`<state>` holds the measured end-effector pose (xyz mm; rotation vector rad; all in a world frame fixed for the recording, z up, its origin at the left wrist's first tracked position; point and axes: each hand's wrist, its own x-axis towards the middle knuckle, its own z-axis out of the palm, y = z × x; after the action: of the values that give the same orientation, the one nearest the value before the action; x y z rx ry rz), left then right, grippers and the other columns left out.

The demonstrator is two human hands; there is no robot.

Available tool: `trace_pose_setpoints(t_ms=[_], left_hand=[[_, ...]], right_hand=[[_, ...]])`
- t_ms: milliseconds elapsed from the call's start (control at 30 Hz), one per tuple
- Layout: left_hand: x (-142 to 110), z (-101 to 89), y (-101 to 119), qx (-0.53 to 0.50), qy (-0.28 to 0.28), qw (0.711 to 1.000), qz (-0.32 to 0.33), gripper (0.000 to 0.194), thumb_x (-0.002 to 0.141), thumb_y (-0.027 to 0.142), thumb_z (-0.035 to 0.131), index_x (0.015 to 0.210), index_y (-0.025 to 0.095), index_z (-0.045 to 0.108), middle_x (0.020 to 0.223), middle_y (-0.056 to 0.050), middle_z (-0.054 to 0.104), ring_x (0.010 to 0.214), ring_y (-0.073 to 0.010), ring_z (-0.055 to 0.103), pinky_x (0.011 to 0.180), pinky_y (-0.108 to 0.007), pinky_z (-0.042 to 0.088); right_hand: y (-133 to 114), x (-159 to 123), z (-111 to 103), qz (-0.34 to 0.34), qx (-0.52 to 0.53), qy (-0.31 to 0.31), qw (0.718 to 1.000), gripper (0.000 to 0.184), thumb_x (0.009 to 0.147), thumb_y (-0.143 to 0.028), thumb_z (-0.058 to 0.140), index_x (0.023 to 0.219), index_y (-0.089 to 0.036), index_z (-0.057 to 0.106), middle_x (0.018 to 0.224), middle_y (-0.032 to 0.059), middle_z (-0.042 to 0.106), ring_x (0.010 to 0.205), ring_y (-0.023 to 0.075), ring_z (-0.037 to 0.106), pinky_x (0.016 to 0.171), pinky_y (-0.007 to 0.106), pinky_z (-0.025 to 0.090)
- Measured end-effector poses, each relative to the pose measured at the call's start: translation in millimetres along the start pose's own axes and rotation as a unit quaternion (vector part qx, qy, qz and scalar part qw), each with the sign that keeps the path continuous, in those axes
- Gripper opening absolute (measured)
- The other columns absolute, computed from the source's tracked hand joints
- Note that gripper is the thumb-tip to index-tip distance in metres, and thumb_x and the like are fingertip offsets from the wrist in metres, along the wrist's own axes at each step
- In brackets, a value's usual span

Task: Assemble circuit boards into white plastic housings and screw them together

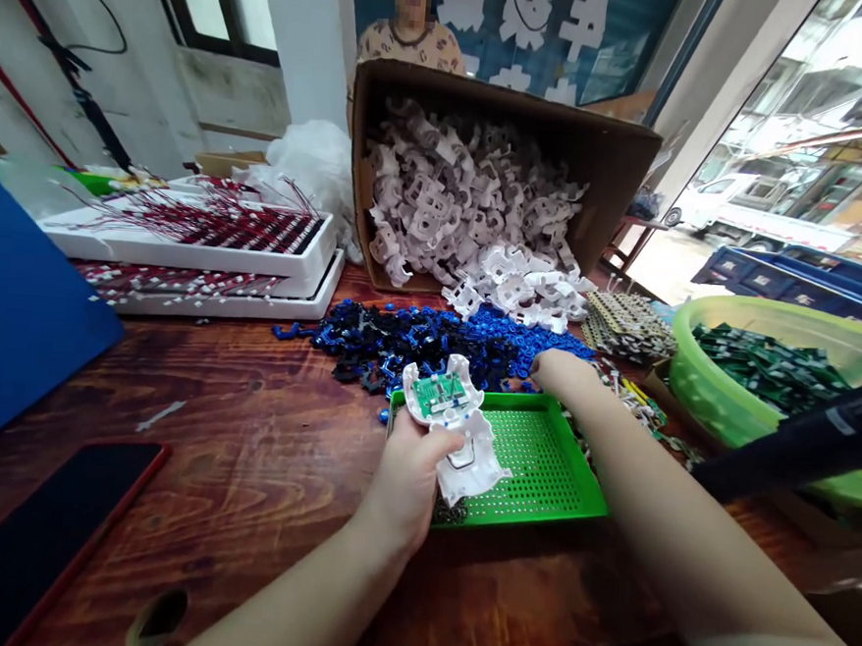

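Observation:
My left hand (410,474) is closed around a white plastic housing (460,433) with a small green circuit board (437,394) seated in its upper part, held over the near left corner of a green perforated tray (540,459). My right hand (557,371) reaches past the tray's far edge into a heap of small blue and black plastic parts (430,338); its fingers curl down into the pile and what they grip is hidden.
A tipped cardboard box (620,159) spills white housings (468,217) behind the heap. White foam trays of red-wired parts (201,238) lie at left. A green basin (700,381) of green boards sits at right, a dark phone (47,532) near left. A person stands behind the box.

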<state>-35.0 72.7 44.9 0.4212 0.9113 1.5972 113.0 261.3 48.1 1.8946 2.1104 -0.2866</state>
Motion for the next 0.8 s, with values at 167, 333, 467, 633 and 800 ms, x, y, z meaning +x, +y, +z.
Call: trace_pose_setpoints(t_ms=[167,333,467,633,800], left_hand=[[-6,-3.7,3,-0.027,0.012,0.999,0.031,0.04,0.066,0.009,0.064,0.104,0.017,0.053,0.098,-0.005,0.067,0.085,-0.0195,0.064,0.079,-0.033,0.048],[5,-10.0,-2,-0.061,0.047,0.996,0.053,0.035,0.061,0.014,0.067,0.093,0.016,0.053,0.076,-0.001,0.064,0.066,-0.0154,0.061,0.067,-0.03,0.047],[14,-12.9,-8,-0.09,0.021,0.995,0.031,0.039,0.055,0.011,0.064,0.091,0.017,0.052,0.071,-0.001,0.063,0.065,-0.0175,0.061,0.067,-0.032,0.046],[16,-13.6,-10,-0.058,-0.033,0.998,0.01,0.072,0.045,0.001,0.056,0.113,0.02,0.04,0.078,-0.001,0.064,0.08,-0.0239,0.063,0.069,-0.032,0.043],[9,-10.5,-12,0.011,-0.078,0.997,-0.007,0.09,0.047,-0.002,0.057,0.127,0.023,0.026,0.092,-0.003,0.064,0.09,-0.025,0.062,0.073,-0.032,0.041]], right_hand=[[-19,-12,0,-0.008,-0.014,-0.007,1.0,0.034,0.088,-0.036,0.05,0.113,-0.013,0.052,0.112,0.0086,0.054,0.1,0.0165,0.054,0.086,0.037,0.048],[-27,-20,2,-0.051,0.03,0.056,0.997,0.031,0.087,-0.035,0.05,0.109,-0.014,0.053,0.109,0.0076,0.055,0.098,0.0153,0.055,0.084,0.035,0.049],[-27,-44,-7,-0.135,0.125,0.141,0.973,0.028,0.09,-0.036,0.045,0.1,-0.014,0.056,0.095,0.0057,0.06,0.087,0.0129,0.058,0.08,0.031,0.049],[-23,-93,-3,-0.291,0.225,0.22,0.904,0.03,0.09,-0.043,0.037,0.104,-0.023,0.054,0.093,0.0003,0.064,0.081,0.0099,0.061,0.075,0.022,0.049],[-15,-117,20,-0.477,0.206,0.374,0.768,0.024,0.084,-0.025,0.047,0.106,-0.023,0.056,0.094,0.0007,0.067,0.082,0.0125,0.064,0.074,0.024,0.05]])
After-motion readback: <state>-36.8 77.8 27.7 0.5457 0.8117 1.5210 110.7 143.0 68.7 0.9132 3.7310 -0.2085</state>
